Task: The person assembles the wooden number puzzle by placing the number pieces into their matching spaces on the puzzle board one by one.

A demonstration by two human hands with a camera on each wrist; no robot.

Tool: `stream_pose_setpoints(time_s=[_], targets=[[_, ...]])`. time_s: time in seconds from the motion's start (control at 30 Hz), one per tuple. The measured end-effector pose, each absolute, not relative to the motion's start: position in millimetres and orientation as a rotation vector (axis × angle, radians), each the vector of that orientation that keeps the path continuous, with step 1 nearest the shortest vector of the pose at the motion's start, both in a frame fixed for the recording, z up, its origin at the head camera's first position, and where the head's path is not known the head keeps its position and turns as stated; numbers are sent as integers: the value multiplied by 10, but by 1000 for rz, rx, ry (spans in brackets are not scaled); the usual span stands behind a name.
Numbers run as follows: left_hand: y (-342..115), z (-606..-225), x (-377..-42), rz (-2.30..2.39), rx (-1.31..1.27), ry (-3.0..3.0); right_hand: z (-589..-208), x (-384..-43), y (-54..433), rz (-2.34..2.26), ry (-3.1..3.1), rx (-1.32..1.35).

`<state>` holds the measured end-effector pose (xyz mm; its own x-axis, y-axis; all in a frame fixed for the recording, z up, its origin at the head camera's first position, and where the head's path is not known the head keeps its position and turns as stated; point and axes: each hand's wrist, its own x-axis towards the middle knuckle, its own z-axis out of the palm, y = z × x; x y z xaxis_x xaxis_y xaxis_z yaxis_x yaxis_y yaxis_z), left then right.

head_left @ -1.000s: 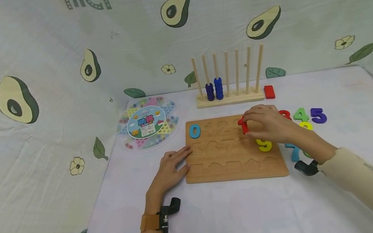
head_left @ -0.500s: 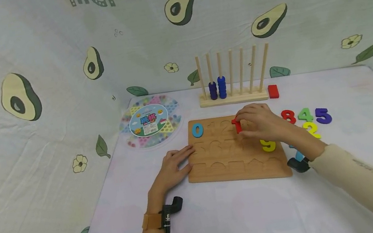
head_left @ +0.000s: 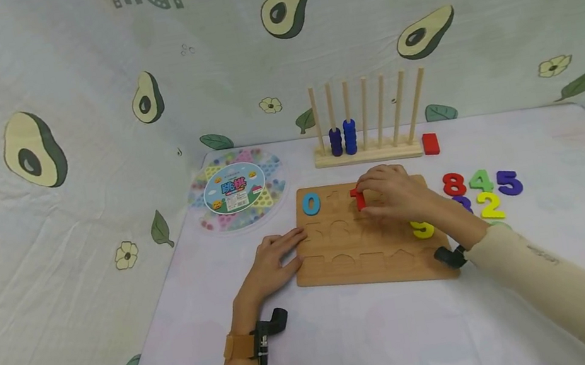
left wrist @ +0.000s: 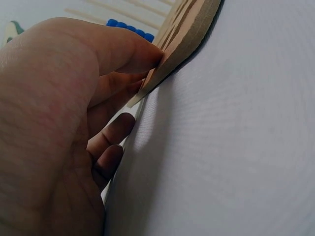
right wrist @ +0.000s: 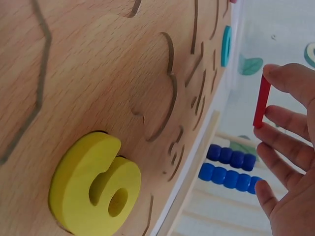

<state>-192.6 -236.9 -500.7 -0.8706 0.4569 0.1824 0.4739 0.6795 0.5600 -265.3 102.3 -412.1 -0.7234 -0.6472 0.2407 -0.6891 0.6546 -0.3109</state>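
Observation:
My right hand point(head_left: 393, 193) pinches a red number 1 point(head_left: 359, 199) between thumb and fingertips, above the top row of a wooden number puzzle board point(head_left: 335, 271). In the right wrist view the red 1 point(right wrist: 262, 101) shows edge-on, clear of the board. My left hand point(head_left: 268, 267) rests at the board's left edge, its fingers fairly straight; the left wrist view has a fingertip touching that edge point(left wrist: 184, 49). A blue 0 point(head_left: 310, 204) sits at the board's top left. The yellow 9 point(right wrist: 93, 187) lies on the board's right part, partly hidden by my right arm in the head view.
Right of the board lie a red 8 point(head_left: 454, 184), green 4 point(head_left: 480, 181), purple 5 point(head_left: 509, 182) and yellow 2 point(head_left: 491, 205), with others partly under my sleeve. Behind stand a peg abacus point(head_left: 369, 156) and a red block point(head_left: 431, 144). A round game box point(head_left: 236, 188) is back left.
My right hand has carried the red 1 leftward above the board's top row, uncovering more of the loose numbers at the right. The left hand stays at the board's edge.

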Motion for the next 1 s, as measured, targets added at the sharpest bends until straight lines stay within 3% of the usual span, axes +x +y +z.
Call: stream_pose_setpoints(time_s=[1.0], targets=[[-2364, -4980, -1929, -976, -808, -2836, -4214, -2890, 660, 543, -2830, 1143]])
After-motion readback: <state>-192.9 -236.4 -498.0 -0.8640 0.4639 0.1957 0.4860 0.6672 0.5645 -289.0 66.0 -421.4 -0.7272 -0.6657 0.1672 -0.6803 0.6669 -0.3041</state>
